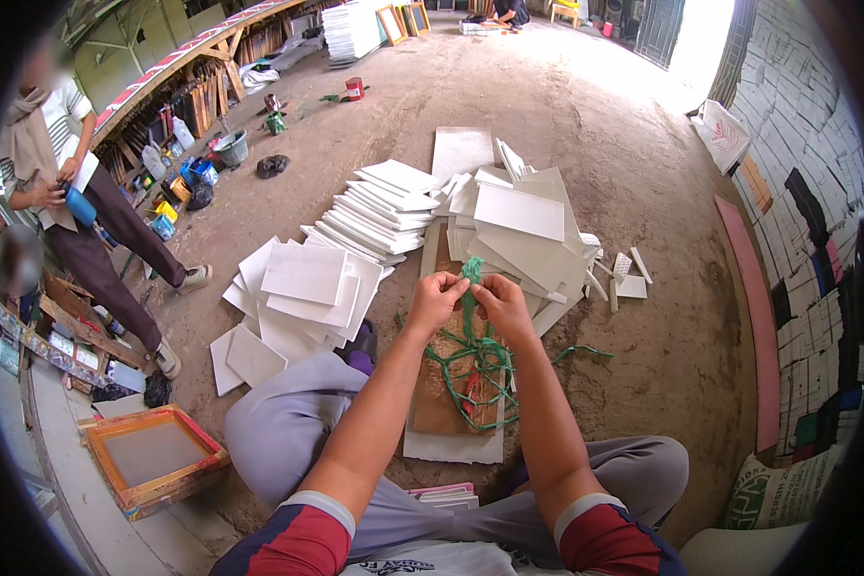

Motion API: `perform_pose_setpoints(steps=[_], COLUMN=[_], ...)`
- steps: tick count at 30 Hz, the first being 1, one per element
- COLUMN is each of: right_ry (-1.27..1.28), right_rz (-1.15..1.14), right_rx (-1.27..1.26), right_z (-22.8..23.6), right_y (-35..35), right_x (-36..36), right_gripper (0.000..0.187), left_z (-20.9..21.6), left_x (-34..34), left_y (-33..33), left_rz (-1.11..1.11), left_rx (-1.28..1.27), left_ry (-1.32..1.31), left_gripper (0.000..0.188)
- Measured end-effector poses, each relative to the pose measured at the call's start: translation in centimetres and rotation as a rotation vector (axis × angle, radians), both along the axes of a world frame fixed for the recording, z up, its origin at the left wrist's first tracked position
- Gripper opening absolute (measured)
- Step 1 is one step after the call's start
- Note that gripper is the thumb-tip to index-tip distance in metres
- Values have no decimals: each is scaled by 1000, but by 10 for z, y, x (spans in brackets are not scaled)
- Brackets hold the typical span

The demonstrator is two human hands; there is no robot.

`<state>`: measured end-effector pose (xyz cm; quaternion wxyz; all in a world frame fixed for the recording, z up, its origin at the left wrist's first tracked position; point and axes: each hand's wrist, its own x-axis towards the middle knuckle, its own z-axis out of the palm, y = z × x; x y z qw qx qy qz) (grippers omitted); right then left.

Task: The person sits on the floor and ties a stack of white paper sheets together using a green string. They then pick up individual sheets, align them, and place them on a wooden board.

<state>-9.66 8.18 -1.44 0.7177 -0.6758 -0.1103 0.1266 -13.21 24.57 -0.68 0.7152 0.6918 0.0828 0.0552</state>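
Pinched between my left hand and my right hand is green plastic string, bunched at the fingertips. Both hands are closed and nearly touching. Below them the string's tangled loops lie over a brown board, with a small red object among the loops whose kind I cannot make out. Just beyond my hands lies a heap of white flat panels. Left of it are a fanned row of white panels and a looser pile of white panels.
White offcuts lie right of the heap. A wooden screen frame rests at lower left. On the left stands another person holding a blue bottle, near buckets and paint containers. Stacked white material lines the right side.
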Motion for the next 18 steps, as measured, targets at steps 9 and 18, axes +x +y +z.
perform_pose_setpoints(steps=[9,18], right_ry=[-79,49], right_rz=[146,106], right_rx=[-182,-99], right_z=[-2,6], right_y=[-9,-12], right_x=[2,2], right_gripper=[20,11], left_z=[-4,3], left_x=[2,-3], left_y=[0,4], left_rz=[65,-85], left_rx=[86,84], left_ry=[-65,92], left_gripper=[19,19])
